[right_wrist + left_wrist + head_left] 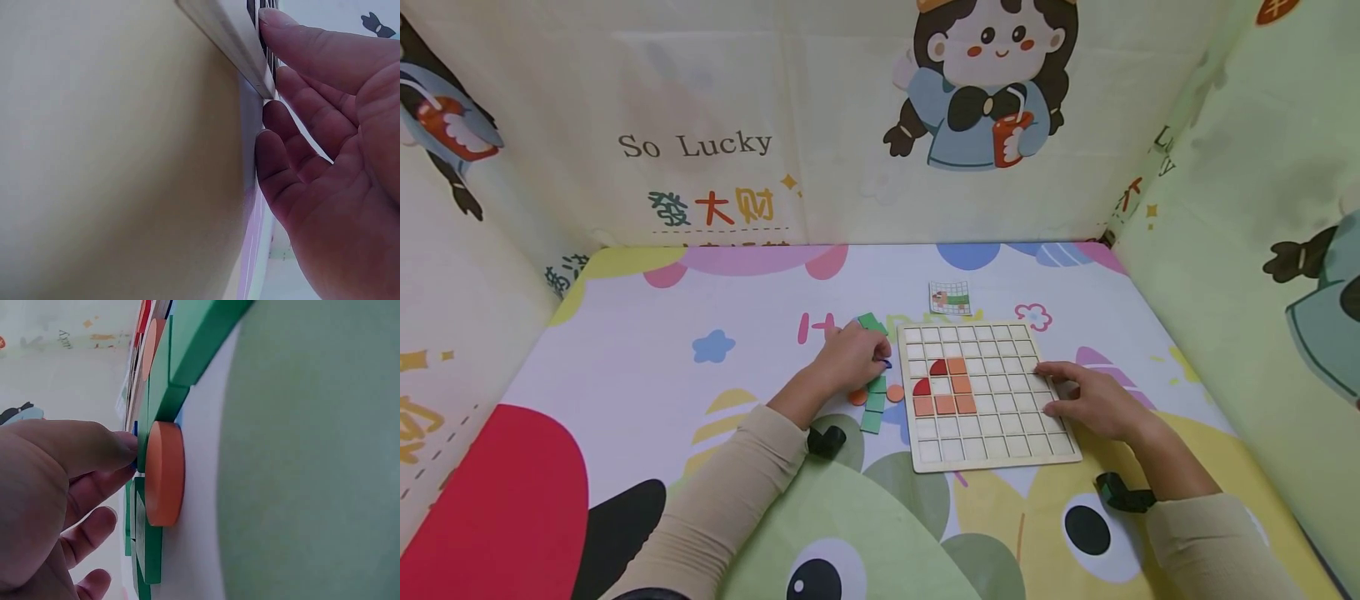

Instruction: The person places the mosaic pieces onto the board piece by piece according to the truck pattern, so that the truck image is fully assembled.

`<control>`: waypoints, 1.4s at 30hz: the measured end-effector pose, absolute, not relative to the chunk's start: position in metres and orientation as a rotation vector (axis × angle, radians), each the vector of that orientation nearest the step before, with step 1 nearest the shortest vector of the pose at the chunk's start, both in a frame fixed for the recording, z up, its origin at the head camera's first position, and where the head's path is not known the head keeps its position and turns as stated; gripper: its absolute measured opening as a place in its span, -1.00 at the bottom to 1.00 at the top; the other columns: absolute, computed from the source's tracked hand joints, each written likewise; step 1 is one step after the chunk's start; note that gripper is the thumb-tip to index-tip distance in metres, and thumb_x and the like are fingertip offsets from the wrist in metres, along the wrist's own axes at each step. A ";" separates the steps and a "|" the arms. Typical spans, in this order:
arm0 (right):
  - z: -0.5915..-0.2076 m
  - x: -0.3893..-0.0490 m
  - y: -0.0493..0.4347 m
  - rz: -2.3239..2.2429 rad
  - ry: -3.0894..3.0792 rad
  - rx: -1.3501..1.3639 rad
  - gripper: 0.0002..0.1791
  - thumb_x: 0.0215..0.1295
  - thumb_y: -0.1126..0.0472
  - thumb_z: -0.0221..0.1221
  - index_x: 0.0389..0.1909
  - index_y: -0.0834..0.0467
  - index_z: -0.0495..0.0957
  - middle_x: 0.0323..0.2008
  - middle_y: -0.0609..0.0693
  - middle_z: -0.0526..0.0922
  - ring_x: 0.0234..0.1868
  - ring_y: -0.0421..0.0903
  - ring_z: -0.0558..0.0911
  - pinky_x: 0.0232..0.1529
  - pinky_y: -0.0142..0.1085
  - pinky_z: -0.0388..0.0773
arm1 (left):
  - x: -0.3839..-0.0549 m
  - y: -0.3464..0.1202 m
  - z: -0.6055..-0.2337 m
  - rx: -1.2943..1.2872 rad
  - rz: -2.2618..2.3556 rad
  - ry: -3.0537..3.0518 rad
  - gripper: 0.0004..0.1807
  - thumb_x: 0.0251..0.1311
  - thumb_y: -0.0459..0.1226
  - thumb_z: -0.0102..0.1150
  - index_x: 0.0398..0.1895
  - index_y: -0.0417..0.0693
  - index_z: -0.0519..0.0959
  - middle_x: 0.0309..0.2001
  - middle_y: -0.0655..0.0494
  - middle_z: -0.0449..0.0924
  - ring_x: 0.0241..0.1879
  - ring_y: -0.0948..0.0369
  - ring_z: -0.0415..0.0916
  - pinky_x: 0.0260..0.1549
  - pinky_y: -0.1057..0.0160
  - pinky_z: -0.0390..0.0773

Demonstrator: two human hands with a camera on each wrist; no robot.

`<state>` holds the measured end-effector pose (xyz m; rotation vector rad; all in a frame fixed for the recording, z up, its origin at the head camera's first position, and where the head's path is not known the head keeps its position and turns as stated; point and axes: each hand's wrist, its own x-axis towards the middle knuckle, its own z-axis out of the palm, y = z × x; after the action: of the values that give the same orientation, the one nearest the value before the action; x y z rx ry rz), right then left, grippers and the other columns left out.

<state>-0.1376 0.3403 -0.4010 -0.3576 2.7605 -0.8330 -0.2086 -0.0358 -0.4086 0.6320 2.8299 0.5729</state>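
My left hand (pixel 852 357) pinches a small blue piece (pixel 887 363) between thumb and forefinger, just left of the wooden grid board (pixel 1000 458). Most of that piece is hidden by the fingers. Beneath and around the hand lie several green square tiles (pixel 874 401) and two orange discs, one (pixel 165 475) close to the thumb in the left wrist view. On the board sit orange squares (pixel 944 405) and two red curved-edge pieces (pixel 938 367). My right hand (pixel 1093 398) rests at the board's right edge, its thumb and fingertips touching it.
Behind the board lies a small printed pattern card (pixel 950 297). A patterned cloth (pixel 647 367) covers the table, and printed fabric walls (pixel 820 100) stand at the back and both sides.
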 end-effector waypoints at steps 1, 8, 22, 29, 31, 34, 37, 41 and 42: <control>-0.401 -0.138 0.340 -0.832 2.761 -0.354 -0.34 0.22 0.14 0.39 0.32 0.21 0.44 0.11 0.28 0.55 -0.14 0.09 0.63 -0.10 -0.08 0.54 | -0.209 -0.036 -0.409 0.628 0.573 2.830 -0.83 0.27 -0.21 0.30 -0.10 0.05 0.68 -0.29 0.23 0.56 -0.03 0.13 0.35 0.04 0.02 0.29; -0.402 -0.137 0.341 -0.829 2.759 -0.348 -0.34 0.22 0.16 0.39 0.33 0.22 0.44 0.12 0.28 0.55 -0.13 0.10 0.63 -0.09 -0.08 0.54 | -0.208 -0.035 -0.410 0.625 0.584 2.835 -0.81 0.25 -0.20 0.33 -0.09 0.03 0.69 -0.30 0.22 0.55 -0.01 0.12 0.34 0.01 0.03 0.31; -0.401 -0.137 0.341 -0.824 2.770 -0.346 -0.34 0.22 0.18 0.39 0.33 0.22 0.44 0.13 0.28 0.55 -0.13 0.10 0.62 -0.08 -0.06 0.54 | -0.196 -0.017 -0.398 0.695 0.657 2.866 -0.81 0.23 -0.19 0.27 -0.12 0.03 0.68 -0.26 0.26 0.62 -0.07 0.14 0.41 0.01 -0.03 0.35; -0.401 -0.137 0.340 -0.825 2.765 -0.339 -0.33 0.22 0.17 0.39 0.34 0.22 0.43 0.14 0.29 0.54 -0.11 0.10 0.61 -0.09 -0.08 0.54 | -0.189 0.001 -0.402 0.687 0.727 2.859 -0.83 0.20 -0.19 0.28 -0.16 0.03 0.67 -0.31 0.26 0.58 -0.10 0.15 0.40 -0.03 0.00 0.36; -0.401 -0.137 0.340 -0.825 2.765 -0.337 -0.33 0.22 0.18 0.39 0.34 0.22 0.43 0.14 0.29 0.54 -0.11 0.11 0.61 -0.09 -0.08 0.54 | -0.187 0.007 -0.403 0.675 0.737 2.862 -0.83 0.20 -0.18 0.27 -0.17 0.05 0.67 -0.33 0.27 0.55 -0.11 0.16 0.38 -0.04 0.01 0.36; -0.400 -0.136 0.340 -0.821 2.767 -0.341 -0.33 0.22 0.17 0.39 0.33 0.22 0.43 0.13 0.29 0.54 -0.11 0.12 0.61 -0.09 -0.08 0.54 | -0.184 0.014 -0.406 0.665 0.768 2.863 -0.85 0.19 -0.20 0.25 -0.18 0.05 0.65 -0.36 0.30 0.51 -0.13 0.16 0.35 -0.03 0.00 0.34; -0.401 -0.137 0.340 -0.819 2.770 -0.335 -0.34 0.22 0.17 0.39 0.33 0.21 0.44 0.13 0.28 0.54 -0.12 0.12 0.61 -0.10 -0.09 0.54 | -0.181 0.020 -0.407 0.664 0.785 2.863 -0.86 0.17 -0.22 0.23 -0.20 0.06 0.64 -0.38 0.32 0.49 -0.16 0.18 0.34 -0.03 0.01 0.32; -0.401 -0.137 0.340 -0.822 2.764 -0.324 -0.33 0.22 0.16 0.39 0.33 0.20 0.44 0.13 0.28 0.54 -0.13 0.10 0.61 -0.12 -0.10 0.53 | -0.179 0.027 -0.409 0.648 0.771 2.855 -0.90 0.16 -0.21 0.23 -0.25 0.10 0.61 -0.37 0.34 0.49 -0.18 0.20 0.33 -0.07 0.02 0.31; -0.401 -0.137 0.340 -0.821 2.763 -0.323 -0.33 0.22 0.16 0.39 0.33 0.20 0.44 0.13 0.28 0.54 -0.13 0.09 0.60 -0.12 -0.11 0.53 | -0.178 0.029 -0.410 0.644 0.761 2.857 -0.91 0.16 -0.21 0.24 -0.27 0.11 0.60 -0.37 0.34 0.49 -0.18 0.20 0.33 -0.08 0.03 0.31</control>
<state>-0.1370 0.3400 -0.4008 -0.3225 2.7630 -0.8207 -0.1782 0.0292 -0.4098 0.6436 2.8566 0.7612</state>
